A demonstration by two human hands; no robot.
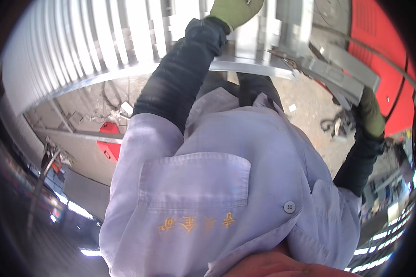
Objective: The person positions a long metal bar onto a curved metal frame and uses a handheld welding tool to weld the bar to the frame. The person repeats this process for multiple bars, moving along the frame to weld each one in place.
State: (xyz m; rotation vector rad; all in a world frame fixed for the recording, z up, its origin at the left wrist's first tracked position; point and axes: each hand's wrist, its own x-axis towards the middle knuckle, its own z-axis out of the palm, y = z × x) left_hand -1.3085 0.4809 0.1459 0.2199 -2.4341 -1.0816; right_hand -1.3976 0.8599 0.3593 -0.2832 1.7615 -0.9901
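Observation:
My left hand (236,12), in a green glove, reaches to the upper edge of the view over a ridged silver metal panel (125,32). Its thumb stands apart, and the other fingertips are cut off by the edge. I see nothing held in it. Off to the right, my right hand (372,115), also gloved in green, is closed at the end of a grey metal bar (330,74) that slants from the panel's corner. The fingers are partly hidden behind that bar.
A pale metal frame edge (138,69) crosses in front of my body. On the right stands a red cabinet-like machine (383,55). A red box (109,141) is on the littered floor at left, below the frame. Dark cables or straps (339,125) lie near my right hand.

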